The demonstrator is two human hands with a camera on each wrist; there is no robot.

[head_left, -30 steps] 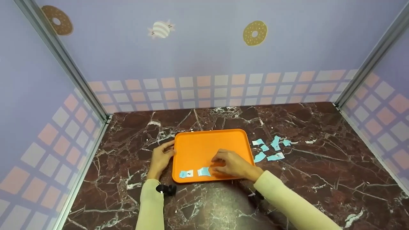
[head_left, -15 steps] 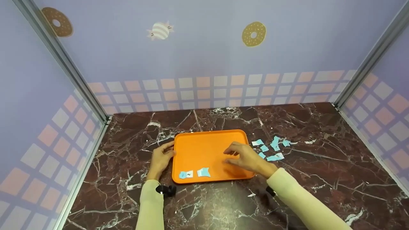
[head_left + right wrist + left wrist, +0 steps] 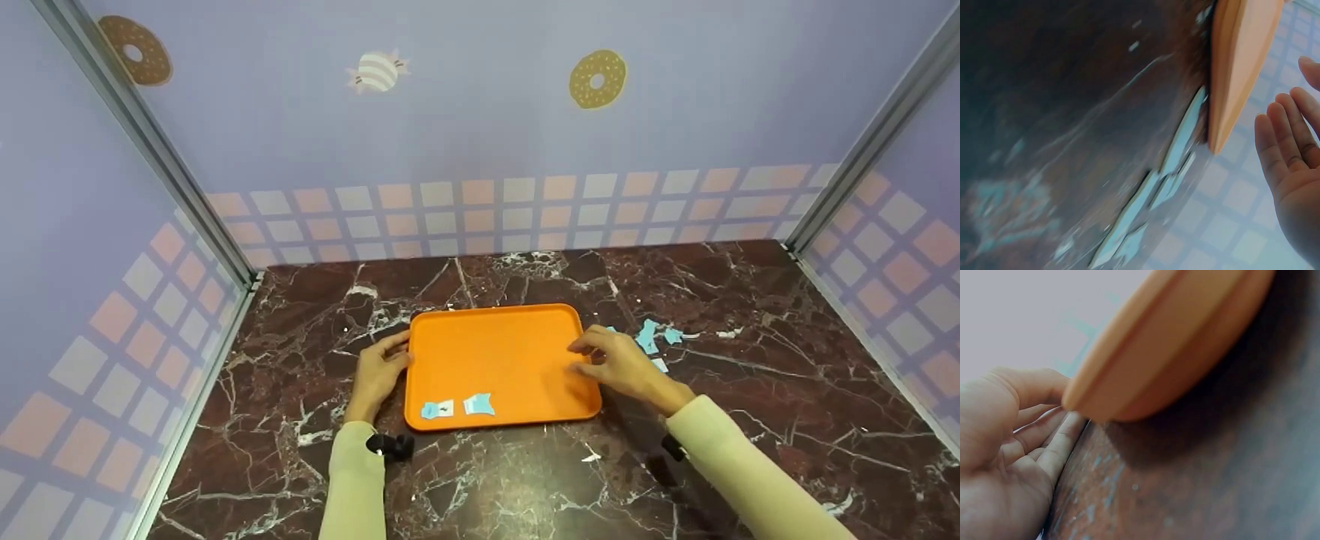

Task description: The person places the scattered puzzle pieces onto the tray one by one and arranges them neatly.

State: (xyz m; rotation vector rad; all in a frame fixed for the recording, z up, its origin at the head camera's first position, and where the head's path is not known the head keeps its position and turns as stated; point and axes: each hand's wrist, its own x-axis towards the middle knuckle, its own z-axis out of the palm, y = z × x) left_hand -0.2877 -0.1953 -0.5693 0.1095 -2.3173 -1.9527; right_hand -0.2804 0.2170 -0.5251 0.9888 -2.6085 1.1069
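An orange tray (image 3: 495, 360) lies on the dark marbled table. Near its front left corner are two light blue and white pieces, one (image 3: 437, 409) by the corner and another (image 3: 480, 404) to its right. My left hand (image 3: 376, 375) rests against the tray's left edge, thumb and fingertips at the rim; in the left wrist view the thumb (image 3: 1044, 385) touches the rim. My right hand (image 3: 621, 364), palm down and fingers loosely extended with nothing between them, hovers at the tray's right edge. It partly hides several more light blue pieces (image 3: 647, 335) on the table.
Patterned wall panels (image 3: 495, 112) enclose the back and both sides of the table (image 3: 712, 450). In the right wrist view, flat blue pieces (image 3: 1129, 219) lie close beside the tray's edge. A small white scrap (image 3: 592, 456) lies in front of the tray.
My right hand has moved right, from above the tray beside the second piece to its right edge, over the loose pieces. My left hand and the tray stay where they were.
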